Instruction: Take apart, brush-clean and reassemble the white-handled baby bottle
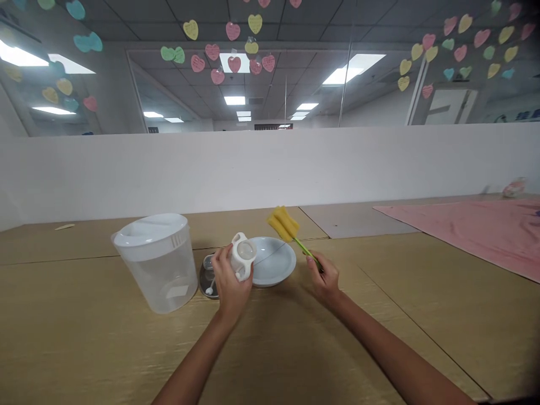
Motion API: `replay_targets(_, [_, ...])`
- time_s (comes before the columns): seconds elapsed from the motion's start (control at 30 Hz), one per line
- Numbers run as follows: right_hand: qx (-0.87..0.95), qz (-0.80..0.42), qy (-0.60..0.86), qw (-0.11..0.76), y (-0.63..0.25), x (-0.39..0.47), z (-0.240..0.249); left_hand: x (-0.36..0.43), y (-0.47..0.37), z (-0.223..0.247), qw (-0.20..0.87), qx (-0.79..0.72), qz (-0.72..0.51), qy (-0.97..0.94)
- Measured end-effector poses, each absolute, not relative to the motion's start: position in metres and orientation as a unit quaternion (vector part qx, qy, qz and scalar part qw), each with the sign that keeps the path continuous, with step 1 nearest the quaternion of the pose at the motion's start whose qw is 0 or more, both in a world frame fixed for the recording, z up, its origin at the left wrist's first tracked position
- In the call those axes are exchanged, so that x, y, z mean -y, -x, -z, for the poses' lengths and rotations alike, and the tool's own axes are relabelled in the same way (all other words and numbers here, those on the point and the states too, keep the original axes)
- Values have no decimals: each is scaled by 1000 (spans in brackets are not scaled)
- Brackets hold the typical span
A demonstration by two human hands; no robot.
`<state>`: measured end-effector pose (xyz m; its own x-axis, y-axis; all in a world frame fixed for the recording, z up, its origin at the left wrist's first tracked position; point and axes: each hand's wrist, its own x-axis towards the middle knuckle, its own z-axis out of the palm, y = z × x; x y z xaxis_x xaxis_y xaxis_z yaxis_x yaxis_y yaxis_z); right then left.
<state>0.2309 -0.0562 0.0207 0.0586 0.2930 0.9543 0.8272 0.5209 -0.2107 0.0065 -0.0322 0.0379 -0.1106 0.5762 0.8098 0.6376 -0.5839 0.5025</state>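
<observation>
White two-handled cup [244, 251], clasped in the left hand [231, 278] beside a bowl [276, 267]; yellow sponge brush [283, 224], its green handle [302, 247] gripped by the right hand [325, 278] — both above the tabletop [270, 349], a pink cloth [476, 230] toward its far edge.

A: Office-type interior by the look of it; exact kind of business, cannot tell. What marks it around you?

B: Look up: gridded tile ceiling [316, 25], flat light panels [235, 100] set into it, visible in the glass [314, 90] ahead of you.

A: And below that glass?

B: Plain white half-wall [270, 169] facing you, then the broad wood-toned worktop [270, 349] you work at.

A: Anything personal?

B: Heart-shaped paper notes [233, 31], pastel, scattered across your glass, some written on. Toward your right, a pale door [449, 107] and partial lettering [527, 115], too small to read.
</observation>
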Motion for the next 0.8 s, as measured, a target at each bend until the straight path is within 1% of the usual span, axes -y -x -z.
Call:
replay_targets(0.1, [690,251,398,550,-231,58,-22,22,-3,-32,57,478,565,670])
replay_targets(0.2, [722,275,372,514,-230,56,-21,14,-1,-26,91,464,590,655])
replay_targets(0.3, [726,300,368,498,-231,53,-21,9,3,-26,113,467,616,624])
replay_targets(0.43, [731,331,359,476,-234,52,-21,3,11,-27,153,480,604,618])
replay_targets(0.63, [746,362,339,445,-240,51,-23,-4,22,-23,248,401,562,680])
replay_targets(0.8, [753,384,325,424,-246,51,-22,-3,26,-28,333,345,542,691])
